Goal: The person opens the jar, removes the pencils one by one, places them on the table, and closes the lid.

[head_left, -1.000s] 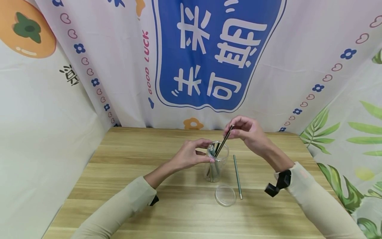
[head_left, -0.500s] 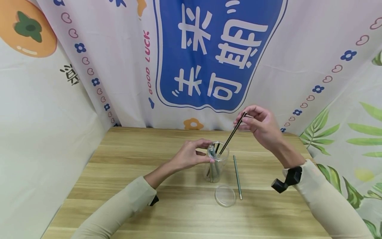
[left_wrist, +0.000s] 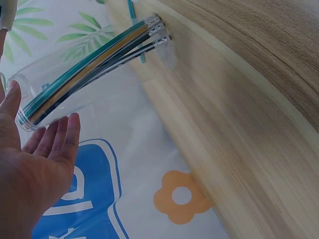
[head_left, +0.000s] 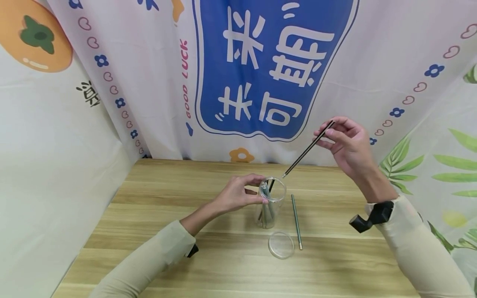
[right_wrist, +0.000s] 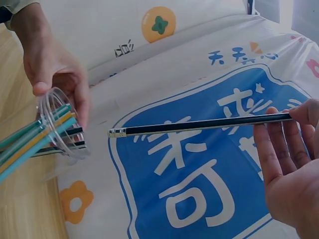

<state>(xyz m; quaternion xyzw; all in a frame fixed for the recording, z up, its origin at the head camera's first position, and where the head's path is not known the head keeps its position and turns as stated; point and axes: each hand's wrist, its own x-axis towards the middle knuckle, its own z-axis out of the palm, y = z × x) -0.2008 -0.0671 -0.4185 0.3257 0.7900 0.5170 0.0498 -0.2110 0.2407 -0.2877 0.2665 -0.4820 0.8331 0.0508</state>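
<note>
My left hand (head_left: 234, 193) grips a clear jar (head_left: 276, 207) near its rim, thumb on one side and fingers on the other. Several pencils (left_wrist: 89, 69), teal, yellow-orange and dark, lean inside it. A black pencil (head_left: 305, 153) is pinched at one end by my right hand (head_left: 352, 142), up and to the right of the jar. Its other end, with a silvery ferrule (right_wrist: 117, 133), hangs slantwise just outside the jar's mouth. A green pencil (head_left: 296, 221) lies on the table right of the jar.
A round clear lid (head_left: 281, 245) lies flat on the wooden table (head_left: 149, 215), in front of the jar and beside the green pencil. Behind the table's far edge hangs a printed curtain (head_left: 160, 103); patterned cloth also covers both sides.
My right hand has moved up and to the right, drawing the black pencil out of the jar. My left hand and the jar have stayed in place.
</note>
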